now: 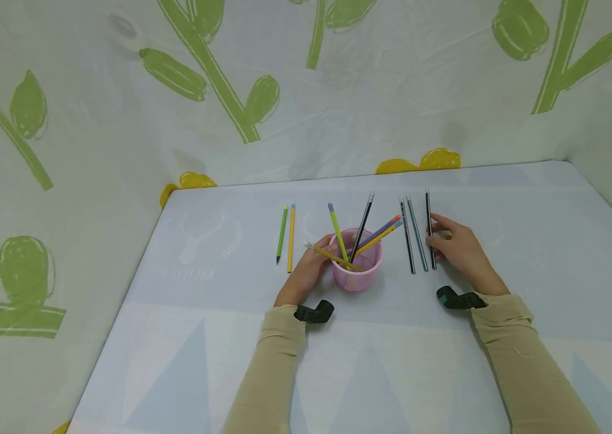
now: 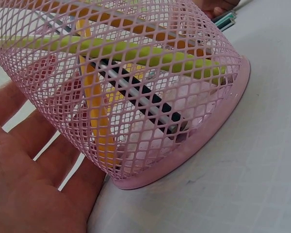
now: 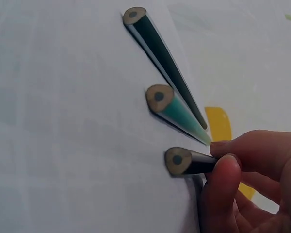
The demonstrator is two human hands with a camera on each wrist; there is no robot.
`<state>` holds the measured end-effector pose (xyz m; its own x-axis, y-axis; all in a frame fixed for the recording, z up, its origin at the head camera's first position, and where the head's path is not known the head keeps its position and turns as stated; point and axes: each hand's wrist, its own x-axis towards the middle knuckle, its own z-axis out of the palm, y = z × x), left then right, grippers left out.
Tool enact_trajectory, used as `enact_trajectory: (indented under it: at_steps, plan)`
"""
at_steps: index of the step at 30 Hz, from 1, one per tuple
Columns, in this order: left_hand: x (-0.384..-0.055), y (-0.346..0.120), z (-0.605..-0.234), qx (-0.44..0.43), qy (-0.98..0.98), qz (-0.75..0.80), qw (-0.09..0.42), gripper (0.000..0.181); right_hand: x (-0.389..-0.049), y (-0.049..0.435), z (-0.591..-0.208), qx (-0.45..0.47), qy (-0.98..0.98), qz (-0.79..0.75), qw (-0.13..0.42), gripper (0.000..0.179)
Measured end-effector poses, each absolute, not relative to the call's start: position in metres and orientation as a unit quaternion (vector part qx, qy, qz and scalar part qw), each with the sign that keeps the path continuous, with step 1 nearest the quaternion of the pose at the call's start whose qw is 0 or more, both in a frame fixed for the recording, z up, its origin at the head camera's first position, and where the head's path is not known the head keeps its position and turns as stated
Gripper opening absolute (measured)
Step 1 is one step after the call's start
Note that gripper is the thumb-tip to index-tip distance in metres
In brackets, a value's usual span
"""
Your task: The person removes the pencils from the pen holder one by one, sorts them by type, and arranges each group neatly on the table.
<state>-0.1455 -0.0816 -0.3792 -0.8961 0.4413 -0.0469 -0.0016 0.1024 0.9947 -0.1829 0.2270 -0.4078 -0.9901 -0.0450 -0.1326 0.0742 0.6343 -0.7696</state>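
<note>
A pink mesh pencil cup (image 1: 356,278) stands upright on the table with several pencils leaning in it. My left hand (image 1: 310,268) holds the cup from its left side; through the mesh in the left wrist view, parts of the fingers (image 2: 48,133) show against the wall. To the right, my right hand (image 1: 460,247) pinches a black pencil (image 3: 199,163) between thumb and fingertips. That pencil's unsharpened end faces the right wrist camera. Beside it lie a teal pencil (image 3: 180,112) and a dark pencil (image 3: 161,53).
Left of the cup, a green pencil (image 1: 282,235) and a yellow pencil (image 1: 291,238) lie on the table (image 1: 219,253). A wall covering (image 1: 338,120) with printed plants rises behind the table's far edge. Each wrist carries a black camera (image 1: 314,311).
</note>
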Motion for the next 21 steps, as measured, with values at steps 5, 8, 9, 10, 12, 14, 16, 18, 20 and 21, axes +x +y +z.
enact_trajectory:
  at_steps: [5, 8, 9, 10, 12, 14, 16, 18, 20, 21]
  plan:
    - [-0.146, -0.082, -0.379, 0.153, 0.725, 0.65, 0.168, 0.043, -0.182, 0.224, -0.405, 0.013, 0.909, -0.411, 0.072, 0.058]
    - [-0.146, -0.082, -0.38, 0.147, 0.726, 0.65, 0.167, 0.043, -0.182, 0.223, -0.405, 0.014, 0.912, -0.404, 0.07, 0.057]
    - [-0.146, -0.081, -0.38, 0.147, 0.725, 0.652, 0.165, 0.043, -0.182, 0.223, -0.405, 0.014, 0.913, -0.403, 0.069, 0.056]
    - [-0.147, -0.081, -0.381, 0.147, 0.724, 0.654, 0.163, 0.043, -0.182, 0.223, -0.405, 0.014, 0.913, -0.403, 0.067, 0.056]
    - [-0.15, -0.082, -0.386, 0.142, 0.723, 0.657, 0.161, 0.043, -0.183, 0.223, -0.406, 0.013, 0.913, -0.403, 0.064, 0.055]
    - [-0.152, -0.082, -0.392, 0.136, 0.721, 0.661, 0.159, 0.044, -0.183, 0.223, -0.407, 0.014, 0.912, -0.406, 0.062, 0.054]
    - [-0.155, -0.082, -0.398, 0.132, 0.719, 0.664, 0.158, 0.045, -0.183, 0.223, -0.407, 0.014, 0.91, -0.41, 0.06, 0.054]
    - [-0.157, -0.082, -0.402, 0.129, 0.716, 0.668, 0.157, 0.047, -0.182, 0.224, -0.408, 0.016, 0.908, -0.414, 0.059, 0.053]
    - [-0.157, -0.082, -0.403, 0.128, 0.713, 0.672, 0.156, 0.048, -0.181, 0.224, -0.408, 0.018, 0.905, -0.42, 0.059, 0.052]
    - [-0.157, -0.082, -0.403, 0.131, 0.71, 0.674, 0.155, 0.048, -0.181, 0.224, -0.408, 0.019, 0.904, -0.424, 0.059, 0.052]
